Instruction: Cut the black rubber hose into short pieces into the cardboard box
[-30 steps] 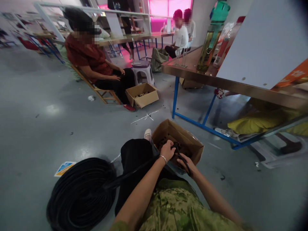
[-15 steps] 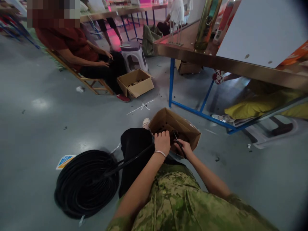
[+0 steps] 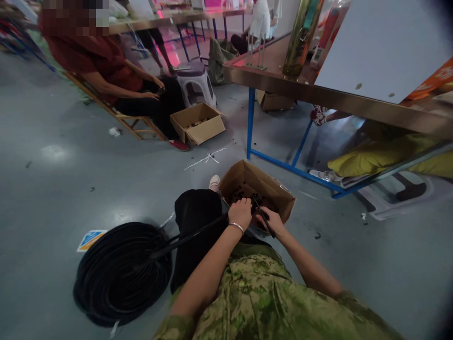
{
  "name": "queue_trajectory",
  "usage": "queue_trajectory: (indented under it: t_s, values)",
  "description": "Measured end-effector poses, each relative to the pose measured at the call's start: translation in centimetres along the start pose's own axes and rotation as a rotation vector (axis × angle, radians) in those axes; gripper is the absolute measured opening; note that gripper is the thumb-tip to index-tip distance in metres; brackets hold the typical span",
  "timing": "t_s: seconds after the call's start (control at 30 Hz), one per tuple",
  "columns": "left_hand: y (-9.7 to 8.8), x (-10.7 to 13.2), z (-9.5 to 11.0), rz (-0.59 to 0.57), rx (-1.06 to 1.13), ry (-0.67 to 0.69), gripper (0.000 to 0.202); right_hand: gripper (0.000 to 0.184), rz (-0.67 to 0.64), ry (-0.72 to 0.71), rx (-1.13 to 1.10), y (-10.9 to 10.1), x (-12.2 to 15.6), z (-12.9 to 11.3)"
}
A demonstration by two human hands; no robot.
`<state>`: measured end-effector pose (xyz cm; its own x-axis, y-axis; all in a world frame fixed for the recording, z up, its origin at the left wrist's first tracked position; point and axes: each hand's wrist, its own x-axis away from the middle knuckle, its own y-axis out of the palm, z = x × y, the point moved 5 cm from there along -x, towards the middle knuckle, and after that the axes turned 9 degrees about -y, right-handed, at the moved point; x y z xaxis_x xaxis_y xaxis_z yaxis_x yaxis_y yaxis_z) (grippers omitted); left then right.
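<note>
My left hand (image 3: 240, 213) is closed round a black tube (image 3: 200, 232), which runs across my left thigh from a large black coil (image 3: 122, 276) on the floor. My right hand (image 3: 272, 221) grips scissors (image 3: 264, 221) with dark handles, their blades pointing up and left close to my left fingertips. Both hands are over an open cardboard box (image 3: 279, 189) between my legs. Small black pieces (image 3: 238, 192) lie scattered inside it. The tube's end near the blades is too small to make out.
A person in a red shirt (image 3: 92, 61) sits at the left beside another cardboard box (image 3: 203, 131). A stool (image 3: 196, 82) stands behind that box. To the right is a table with a blue leg (image 3: 250, 123). White string (image 3: 207, 159) lies on the floor.
My left hand has lowered slightly, and its fingers look more bunched. The scissors stay near it. The whole view has shifted a little.
</note>
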<state>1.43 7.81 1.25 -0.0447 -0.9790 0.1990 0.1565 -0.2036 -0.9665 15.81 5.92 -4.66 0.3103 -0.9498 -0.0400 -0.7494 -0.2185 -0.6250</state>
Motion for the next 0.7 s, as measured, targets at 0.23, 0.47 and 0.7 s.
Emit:
queue_trajectory:
  t_s: [0.23,0.47,0.7]
  values:
    - [0.8,0.2,0.2,-0.022,0.0,-0.001,0.038,0.04,0.02,0.051,-0.133,1.5,-0.5,1.0]
    - [1.2,0.1,0.0,-0.026,0.014,0.007,0.031,0.042,0.018,0.002,-0.31,2.1,-0.5,1.2]
    - [2.0,-0.6,-0.1,-0.076,-0.001,0.017,0.027,0.041,0.009,0.052,-0.202,2.5,-0.6,1.7]
